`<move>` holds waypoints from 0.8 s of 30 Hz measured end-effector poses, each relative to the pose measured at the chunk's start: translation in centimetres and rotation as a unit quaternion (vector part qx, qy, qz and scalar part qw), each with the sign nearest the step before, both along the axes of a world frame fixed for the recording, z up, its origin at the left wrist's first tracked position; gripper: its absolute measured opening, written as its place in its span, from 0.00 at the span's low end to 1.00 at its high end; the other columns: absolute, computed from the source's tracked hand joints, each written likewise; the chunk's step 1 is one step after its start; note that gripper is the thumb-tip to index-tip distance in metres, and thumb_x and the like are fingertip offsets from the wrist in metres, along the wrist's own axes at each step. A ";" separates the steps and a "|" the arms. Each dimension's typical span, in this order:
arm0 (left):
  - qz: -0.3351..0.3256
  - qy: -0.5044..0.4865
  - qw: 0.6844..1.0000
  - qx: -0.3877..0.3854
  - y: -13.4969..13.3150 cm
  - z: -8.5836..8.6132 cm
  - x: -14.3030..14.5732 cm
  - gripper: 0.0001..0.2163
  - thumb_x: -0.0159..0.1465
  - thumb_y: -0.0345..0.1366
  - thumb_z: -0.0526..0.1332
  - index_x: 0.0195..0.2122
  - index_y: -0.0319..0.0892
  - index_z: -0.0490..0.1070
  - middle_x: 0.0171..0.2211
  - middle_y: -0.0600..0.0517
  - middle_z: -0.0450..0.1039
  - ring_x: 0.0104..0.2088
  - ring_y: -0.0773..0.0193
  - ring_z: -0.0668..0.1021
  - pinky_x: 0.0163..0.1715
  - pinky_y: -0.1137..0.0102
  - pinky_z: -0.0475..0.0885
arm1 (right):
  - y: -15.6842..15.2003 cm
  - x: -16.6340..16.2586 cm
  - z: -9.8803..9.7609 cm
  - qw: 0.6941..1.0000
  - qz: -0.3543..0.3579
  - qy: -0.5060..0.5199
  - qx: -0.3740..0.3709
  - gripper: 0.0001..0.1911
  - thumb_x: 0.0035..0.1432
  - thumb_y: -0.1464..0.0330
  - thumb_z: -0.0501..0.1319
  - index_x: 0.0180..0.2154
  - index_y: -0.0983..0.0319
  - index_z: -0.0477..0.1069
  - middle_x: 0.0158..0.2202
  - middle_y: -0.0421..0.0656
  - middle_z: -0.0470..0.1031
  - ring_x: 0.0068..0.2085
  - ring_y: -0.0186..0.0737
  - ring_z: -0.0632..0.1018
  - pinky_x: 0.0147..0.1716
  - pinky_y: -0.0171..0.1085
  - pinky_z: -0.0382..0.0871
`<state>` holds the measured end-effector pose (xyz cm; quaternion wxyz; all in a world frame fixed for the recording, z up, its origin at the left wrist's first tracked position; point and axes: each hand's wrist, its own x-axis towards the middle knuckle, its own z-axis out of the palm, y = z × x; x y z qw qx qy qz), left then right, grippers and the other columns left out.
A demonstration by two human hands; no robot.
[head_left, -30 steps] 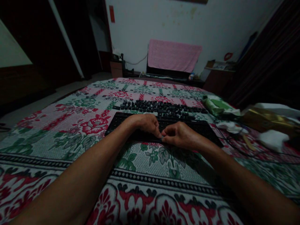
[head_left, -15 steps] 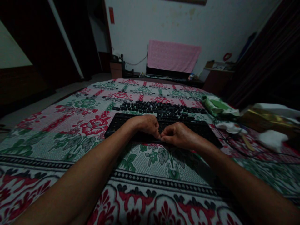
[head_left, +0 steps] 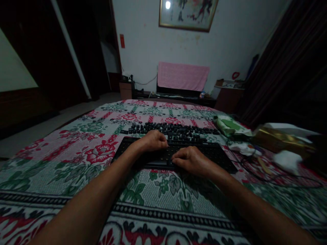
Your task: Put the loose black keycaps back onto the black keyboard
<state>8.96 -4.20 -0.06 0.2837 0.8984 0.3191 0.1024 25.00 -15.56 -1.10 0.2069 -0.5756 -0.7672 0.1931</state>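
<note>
A black keyboard point(head_left: 158, 162) lies across the patterned cloth, its keycaps off and rows of small key mounts showing. My left hand point(head_left: 154, 140) is over the keyboard's middle, fingers curled and tips drawn together; whatever they may hold is too small to name. Close to the keyboard's front edge, my right hand point(head_left: 191, 159) has its thumb and fingertips brought together low over the bottom row. What lies at those fingertips is hidden. Just beyond the keyboard spreads a long, loose heap of black keycaps point(head_left: 166, 128).
To the right are a green and white packet point(head_left: 231, 126), a gold box point(head_left: 281, 139), crumpled white tissue point(head_left: 287, 160) and a black cable point(head_left: 251, 168). A flowered cloth point(head_left: 99, 153) covers the surface. A pink towel point(head_left: 182, 76) hangs by the far wall.
My left hand has moved away from my right fingertips, toward the far side of the keyboard. My right hand stays at the front edge. The camera view has tilted up.
</note>
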 end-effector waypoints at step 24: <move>0.073 -0.013 0.993 0.095 1.1 -1.6 0.4 0.11 0.50 0.38 0.54 0.31 0.44 0.73 0.30 0.52 0.73 0.32 0.65 0.73 0.31 0.75 0.63 | 11.8 2.7 -0.1 0.967 -0.072 -0.233 0.067 0.11 0.42 0.69 0.56 0.30 0.57 0.74 0.28 0.38 0.74 0.31 0.34 0.71 0.30 0.29 0.59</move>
